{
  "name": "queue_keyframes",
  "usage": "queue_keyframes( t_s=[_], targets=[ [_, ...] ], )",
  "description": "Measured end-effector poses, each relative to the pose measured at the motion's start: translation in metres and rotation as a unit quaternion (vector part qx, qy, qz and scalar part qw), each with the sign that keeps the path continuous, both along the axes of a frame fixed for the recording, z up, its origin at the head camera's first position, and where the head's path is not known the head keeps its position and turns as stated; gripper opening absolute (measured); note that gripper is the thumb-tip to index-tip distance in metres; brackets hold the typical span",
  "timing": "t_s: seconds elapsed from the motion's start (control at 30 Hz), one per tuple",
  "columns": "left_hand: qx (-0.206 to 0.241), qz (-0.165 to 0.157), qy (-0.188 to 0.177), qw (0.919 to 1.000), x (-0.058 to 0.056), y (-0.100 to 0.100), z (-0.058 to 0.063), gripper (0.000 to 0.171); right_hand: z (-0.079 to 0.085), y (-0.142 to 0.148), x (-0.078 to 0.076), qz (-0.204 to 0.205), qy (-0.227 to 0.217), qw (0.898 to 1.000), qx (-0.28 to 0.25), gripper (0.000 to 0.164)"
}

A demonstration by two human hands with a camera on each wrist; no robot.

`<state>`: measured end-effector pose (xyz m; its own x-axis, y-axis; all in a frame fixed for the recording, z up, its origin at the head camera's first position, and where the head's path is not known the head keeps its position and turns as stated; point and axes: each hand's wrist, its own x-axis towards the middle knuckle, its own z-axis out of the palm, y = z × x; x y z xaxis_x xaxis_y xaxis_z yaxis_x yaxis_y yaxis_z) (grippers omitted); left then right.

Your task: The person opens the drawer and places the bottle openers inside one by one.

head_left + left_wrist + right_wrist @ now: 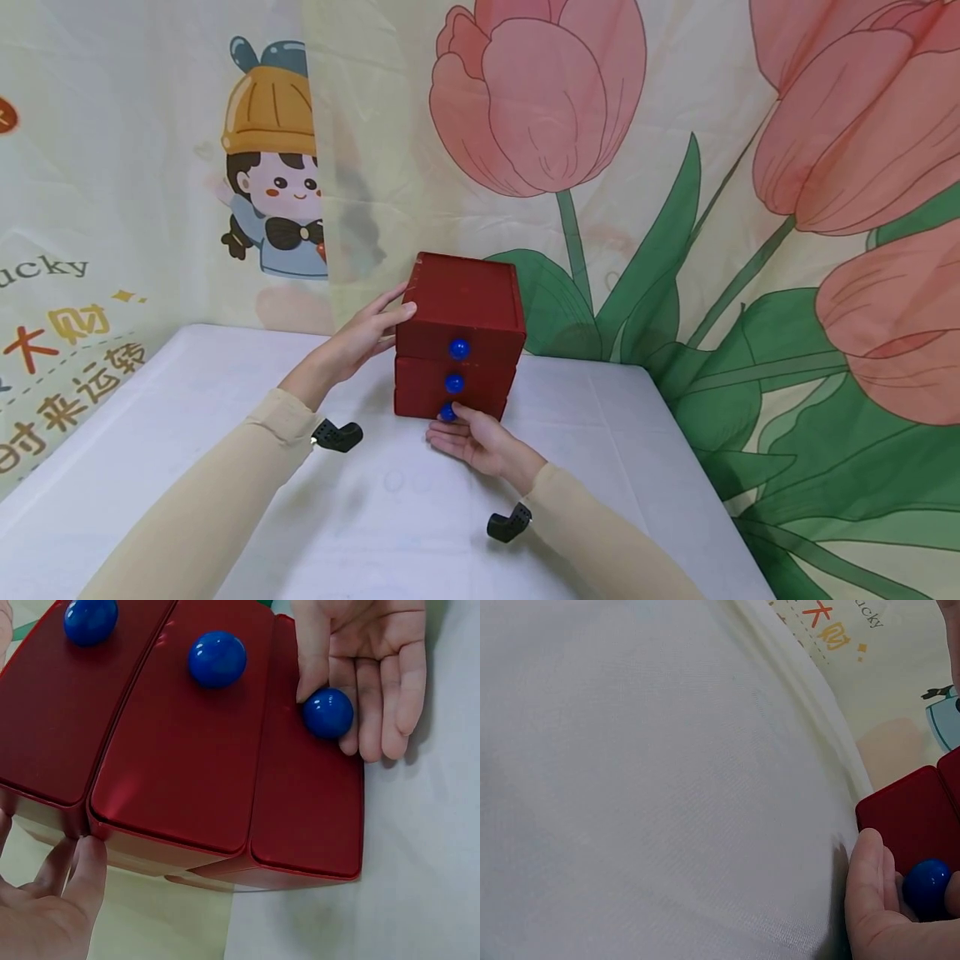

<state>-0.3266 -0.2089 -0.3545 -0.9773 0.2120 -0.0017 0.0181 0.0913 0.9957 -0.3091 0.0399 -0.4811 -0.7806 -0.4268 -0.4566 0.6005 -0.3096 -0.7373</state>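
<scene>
A dark red box of three stacked drawers [465, 292] stands on the table, each drawer front bearing a round blue knob. My left hand [358, 340] rests against the box's left side, thumb lying along the top edge and fingers fairly straight on the side wall. Low at the front, my right hand [480, 442] pinches the bottom knob [328, 712] between thumb and index finger, palm up and other fingers extended below. Above it sit the middle knob [217, 658] and the top knob [90, 621], untouched. All three drawers look pushed in.
A white cloth covers the table [390, 517]. Behind it hangs a printed backdrop [390, 167] with tulips and a cartoon figure, close to the box's rear. Small black devices, one a wrist camera [337, 436], stick out from both sleeves.
</scene>
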Motion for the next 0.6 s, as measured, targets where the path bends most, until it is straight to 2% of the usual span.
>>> queue_keyframes(
  t_s=[0.23,0.43,0.6],
  targets=[
    [-0.003,-0.005,0.009,0.9999,-0.002,0.004,-0.001,0.081,0.002,0.008,0.0,0.03,0.015,0.999,0.011,0.049],
    [-0.01,0.002,0.009,0.9999,0.001,0.004,-0.001,0.081,0.008,0.018,0.002,0.069,0.056,0.994,0.062,0.051],
    [-0.016,0.003,0.011,0.9998,0.003,0.003,0.0,0.082,0.016,0.035,0.006,0.076,0.092,0.989,0.092,0.056]
  ],
)
